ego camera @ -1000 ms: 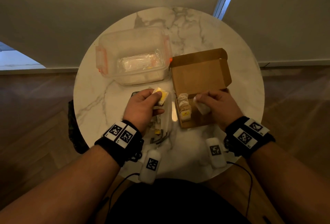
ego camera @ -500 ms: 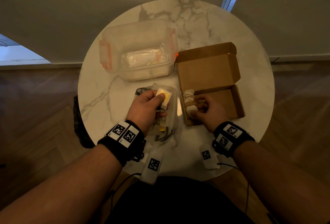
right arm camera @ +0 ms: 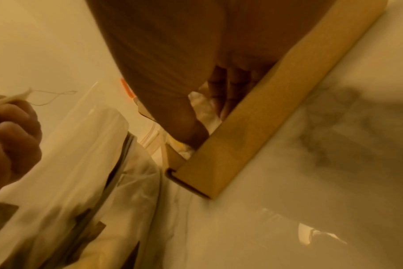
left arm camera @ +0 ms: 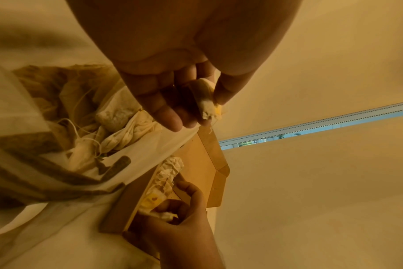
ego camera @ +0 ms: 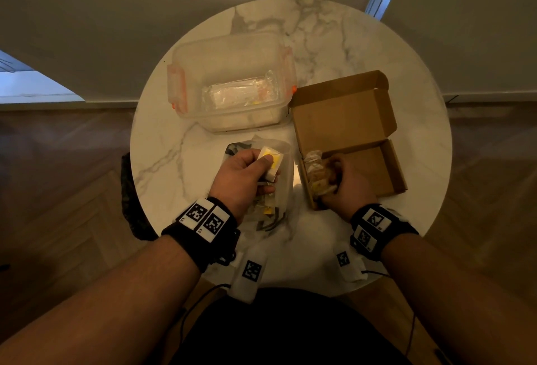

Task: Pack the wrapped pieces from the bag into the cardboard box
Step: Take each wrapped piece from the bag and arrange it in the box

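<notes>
From the head view, your left hand point(ego camera: 242, 174) curled around a small wrapped piece point(ego camera: 271, 158) with a white paper wrap and a yellow patch, pinched under the thumb above the crinkled translucent bag point(ego camera: 283, 190). Your right hand point(ego camera: 345, 187) reached into the near-left corner of the brown cardboard box point(ego camera: 374, 167), fingers bent down among a row of pale, crumpled wrapped pieces point(ego camera: 315, 173) lined along its left wall. The box's lid stood open toward the far side. A clear plastic container point(ego camera: 229, 79) with orange clips sat behind the bag on the round marble table point(ego camera: 168, 138).

From the left wrist view, your thumb and fingers point(left arm camera: 170, 116) pinched the soft, wrinkled piece point(left arm camera: 204, 98), a thread trailing from it. Below lay the bag point(left arm camera: 85, 174), filmy with dark printed stripes, more stringed pieces point(left arm camera: 117, 116) inside. Your right hand point(left arm camera: 182, 223) was curled on a white piece at the box's point(left arm camera: 209, 163) near end.

From the right wrist view, the image was blurred. Your fingers point(right arm camera: 228, 91) pointed down into the box point(right arm camera: 253, 127) against rumpled white paper, thumb at the inner corner; I could not tell here whether they gripped it. The box's smooth flat wall rested on the veined marble point(right arm camera: 288, 191).
</notes>
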{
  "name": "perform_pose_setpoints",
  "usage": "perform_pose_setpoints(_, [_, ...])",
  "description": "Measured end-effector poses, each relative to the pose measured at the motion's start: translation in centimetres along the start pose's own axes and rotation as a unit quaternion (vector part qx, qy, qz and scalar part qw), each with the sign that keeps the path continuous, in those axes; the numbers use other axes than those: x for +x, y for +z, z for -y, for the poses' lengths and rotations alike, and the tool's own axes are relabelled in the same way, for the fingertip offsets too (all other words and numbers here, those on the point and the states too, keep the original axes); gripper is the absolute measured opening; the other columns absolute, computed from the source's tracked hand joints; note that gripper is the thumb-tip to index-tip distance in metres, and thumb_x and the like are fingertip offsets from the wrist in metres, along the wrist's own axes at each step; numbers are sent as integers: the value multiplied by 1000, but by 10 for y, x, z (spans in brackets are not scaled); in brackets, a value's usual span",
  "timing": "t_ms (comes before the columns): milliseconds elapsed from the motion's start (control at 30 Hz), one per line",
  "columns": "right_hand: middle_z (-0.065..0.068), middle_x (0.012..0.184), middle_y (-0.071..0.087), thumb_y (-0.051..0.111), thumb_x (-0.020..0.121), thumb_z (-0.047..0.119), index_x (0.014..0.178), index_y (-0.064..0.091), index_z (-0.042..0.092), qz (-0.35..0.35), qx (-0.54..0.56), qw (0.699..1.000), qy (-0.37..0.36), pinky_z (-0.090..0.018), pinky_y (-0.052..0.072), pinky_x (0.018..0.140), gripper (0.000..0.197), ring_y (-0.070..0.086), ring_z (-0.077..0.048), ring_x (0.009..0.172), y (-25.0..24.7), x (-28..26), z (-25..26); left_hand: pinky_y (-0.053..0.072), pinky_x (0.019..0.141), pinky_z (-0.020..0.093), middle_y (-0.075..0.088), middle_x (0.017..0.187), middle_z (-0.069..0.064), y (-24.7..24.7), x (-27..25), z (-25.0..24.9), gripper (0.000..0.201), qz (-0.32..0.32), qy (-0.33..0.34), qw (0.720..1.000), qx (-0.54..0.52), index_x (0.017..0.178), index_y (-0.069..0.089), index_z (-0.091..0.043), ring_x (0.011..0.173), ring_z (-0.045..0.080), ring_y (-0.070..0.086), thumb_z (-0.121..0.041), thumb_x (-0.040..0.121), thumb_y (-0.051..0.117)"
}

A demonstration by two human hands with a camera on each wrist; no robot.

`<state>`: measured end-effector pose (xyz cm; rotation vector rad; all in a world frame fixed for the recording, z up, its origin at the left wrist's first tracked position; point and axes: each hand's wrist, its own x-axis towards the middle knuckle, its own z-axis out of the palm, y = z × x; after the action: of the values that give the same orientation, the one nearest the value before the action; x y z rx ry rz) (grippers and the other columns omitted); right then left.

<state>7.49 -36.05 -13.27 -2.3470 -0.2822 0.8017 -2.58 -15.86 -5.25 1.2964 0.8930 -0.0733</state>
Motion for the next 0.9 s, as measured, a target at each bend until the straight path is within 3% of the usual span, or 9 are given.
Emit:
perform_pose_setpoints(133, [1,118,65,78,79,42,141,39,32,24,-46,999,10,-34,51,83,73,66,-24,100,2,5,3,59,80,41,74,78,1,1,0,1,13,4,-1,1000,-1,101,70,-16,77,15,69,-18,104,57])
perform_pose_setpoints(267, [9,110,58,79,80,35,135,42,30,18,-16,1000,3,-32,50,81,66,62,-17,94,-7,0,7,59,74,36,74,78,2,-1,0,-1,15,9,1,1000,-2,100,70,-17,77,16,69,-18,104,56])
perform_pose_setpoints(367, [7,95,63,76,83,27,120,51,28,17,-16,1000,5,-32,52,72,45,63,-14,84,-16,-5,7,60,72,34,73,80,4,-3,1,-1,15,10,1,1000,-2,99,71,-16,79,17,69,-18,104,56])
perform_pose_setpoints(500, [8,91,66,74,85,24,103,62,28,43,-69,996,-25,-38,57,78,22,64,-15,86,-28,-7,8,60,73,35,73,81,5,-2,4,0,14,7,-2,1000,-3,100,71,-15,80,19,68,-19,104,57])
perform_pose_setpoints(667, [10,92,66,78,83,44,106,52,38,128,-103,985,-54,-32,56,74,35,63,-9,83,-35,-6,5,59,75,38,73,80,5,0,6,0,14,10,-6,1000,-5,99,70,-14,79,20,67,-18,103,58])
perform_pose_setpoints(767, [10,98,64,76,84,37,108,50,39,144,-124,980,-53,-36,57,78,35,63,-11,87,-30,-1,4,59,72,36,72,82,7,0,7,0,14,11,-8,1000,-4,99,71,-14,79,20,67,-18,103,58])
perform_pose_setpoints(900, [13,95,63,71,87,30,103,52,36,97,-110,988,-45,-35,54,77,26,63,-13,89,-20,7,1,60,70,33,72,83,7,3,7,0,13,15,-7,1000,1,99,71,-14,79,19,67,-19,103,59])
